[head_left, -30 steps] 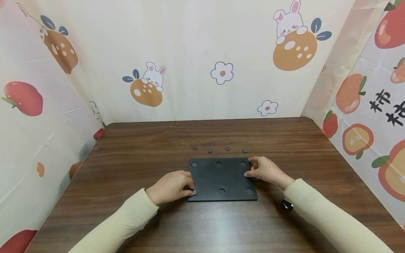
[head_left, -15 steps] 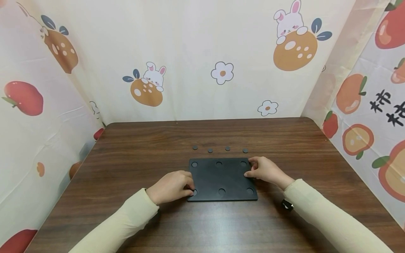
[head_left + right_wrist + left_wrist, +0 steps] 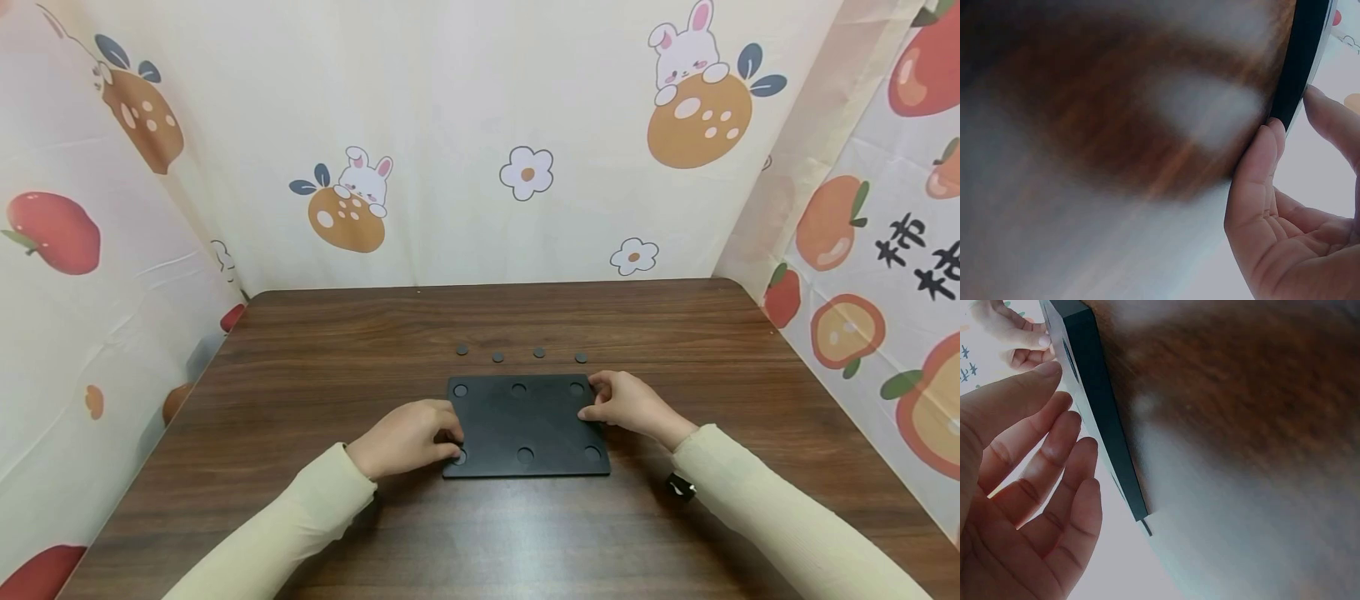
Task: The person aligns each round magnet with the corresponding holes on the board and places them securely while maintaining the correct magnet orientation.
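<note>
A flat black board (image 3: pixel 517 425) with several round recesses along its near and far edges lies on the table. At its near left corner is my left hand (image 3: pixel 411 437), the thumb by the corner recess (image 3: pixel 460 457); whether a disc sits in that recess I cannot tell. In the left wrist view the left hand (image 3: pixel 1035 469) has loosely bent fingers apart from the thumb, with nothing visible between them. My right hand (image 3: pixel 626 404) grips the board's right edge. The right wrist view shows that hand (image 3: pixel 1297 219) with thumb and fingers on either side of the board (image 3: pixel 1300 56).
Several small dark discs, among them one disc (image 3: pixel 462 350) at the left and another (image 3: pixel 581 357) at the right, lie in a loose row beyond the board. The brown wooden table (image 3: pixel 337 342) meets a printed curtain (image 3: pixel 450 167) at its far edge.
My left hand's fingers have lifted slightly and spread from the thumb at the near left recess. The right hand, the board and the loose discs stay in place.
</note>
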Demonstrator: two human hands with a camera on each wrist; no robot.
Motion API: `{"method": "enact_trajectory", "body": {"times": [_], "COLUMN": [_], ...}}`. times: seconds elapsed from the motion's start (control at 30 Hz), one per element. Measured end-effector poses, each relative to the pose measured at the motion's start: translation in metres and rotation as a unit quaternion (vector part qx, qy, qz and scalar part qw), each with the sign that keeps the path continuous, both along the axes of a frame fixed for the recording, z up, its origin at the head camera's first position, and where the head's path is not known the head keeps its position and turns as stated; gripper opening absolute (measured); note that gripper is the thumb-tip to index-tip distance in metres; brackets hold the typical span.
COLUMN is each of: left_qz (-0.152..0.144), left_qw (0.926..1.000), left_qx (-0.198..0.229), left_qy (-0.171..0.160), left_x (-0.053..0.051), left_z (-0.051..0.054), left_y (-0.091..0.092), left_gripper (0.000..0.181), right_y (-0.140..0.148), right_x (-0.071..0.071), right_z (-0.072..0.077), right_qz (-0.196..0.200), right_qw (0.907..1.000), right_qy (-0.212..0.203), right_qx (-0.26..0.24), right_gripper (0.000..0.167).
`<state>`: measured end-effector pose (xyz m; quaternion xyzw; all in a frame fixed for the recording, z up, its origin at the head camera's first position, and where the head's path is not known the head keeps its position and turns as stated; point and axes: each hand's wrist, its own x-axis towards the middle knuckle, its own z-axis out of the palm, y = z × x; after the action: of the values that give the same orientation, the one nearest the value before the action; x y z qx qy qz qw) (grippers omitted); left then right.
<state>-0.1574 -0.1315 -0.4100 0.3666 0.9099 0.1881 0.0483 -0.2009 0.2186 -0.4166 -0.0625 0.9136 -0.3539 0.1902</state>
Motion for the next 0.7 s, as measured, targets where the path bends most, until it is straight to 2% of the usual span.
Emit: {"method": "enact_trajectory", "body": {"times": [0.3, 0.7], "left_qz": [0.022, 0.091], "left_qw": [0.9996, 0.9949], "left_qx": [0.019, 0.044], "left_qy": [-0.002, -0.007], "left_x": [-0.005, -0.021], "left_z": [0.005, 0.006], "left_y": [-0.001, -0.002], "left_gripper": [0.011, 0.021], "right_y": [0.000, 0.001], "right_x": [0.001, 0.000], "right_z": [0.000, 0.000], "right_qz": [-0.002, -0.001], "right_qw": [1.0000, 1.0000], "right_qy": [0.002, 0.001], "right_qx": [0.000, -0.002], "right_gripper": [0.074, 0.074]}}
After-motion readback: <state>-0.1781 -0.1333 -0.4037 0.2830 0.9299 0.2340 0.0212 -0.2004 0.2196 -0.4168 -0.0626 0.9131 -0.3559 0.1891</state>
